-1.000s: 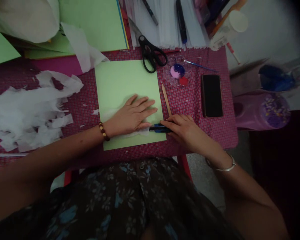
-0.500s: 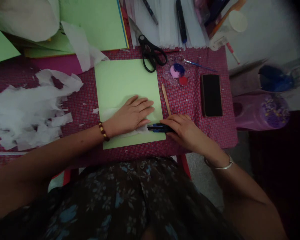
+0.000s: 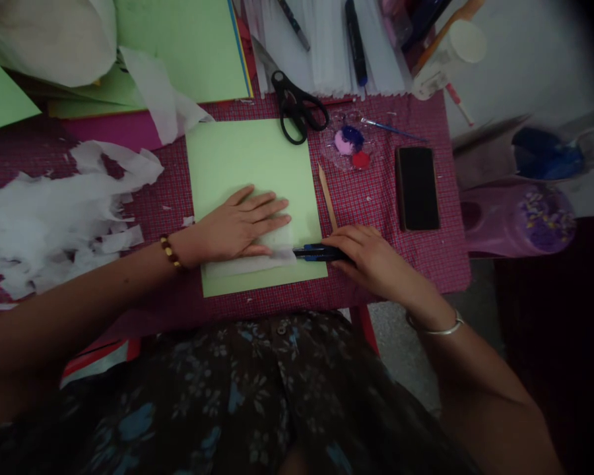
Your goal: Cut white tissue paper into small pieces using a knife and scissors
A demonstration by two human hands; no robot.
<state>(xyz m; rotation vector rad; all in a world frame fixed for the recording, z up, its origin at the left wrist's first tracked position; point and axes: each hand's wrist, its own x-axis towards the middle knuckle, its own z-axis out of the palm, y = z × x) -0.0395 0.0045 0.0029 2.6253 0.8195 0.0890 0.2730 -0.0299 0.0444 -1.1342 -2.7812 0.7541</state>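
Note:
A light green sheet (image 3: pixel 247 158) lies on the red checked tablecloth, with a strip of thin white paper (image 3: pixel 247 263) on its lower part. My left hand (image 3: pixel 240 227) rests flat on the sheet and the white paper, fingers spread. In my right hand (image 3: pixel 363 254) is a black and blue utility knife (image 3: pixel 311 252), its tip pointing left at the right end of the white strip. A wooden stick (image 3: pixel 327 196) lies just above my right hand, along the sheet's right edge.
Black scissors (image 3: pixel 299 109) overlap the sheet's top right corner. Torn white paper (image 3: pixel 54 224) is piled at the left. A dark phone (image 3: pixel 418 188), a paint palette (image 3: pixel 349 142) and a thin brush (image 3: pixel 393 128) are at the right. Green sheets (image 3: pixel 183 49) lie at the back left.
My left hand has slid left along the sheet, and more of the white strip shows. My right hand with the knife has hardly moved.

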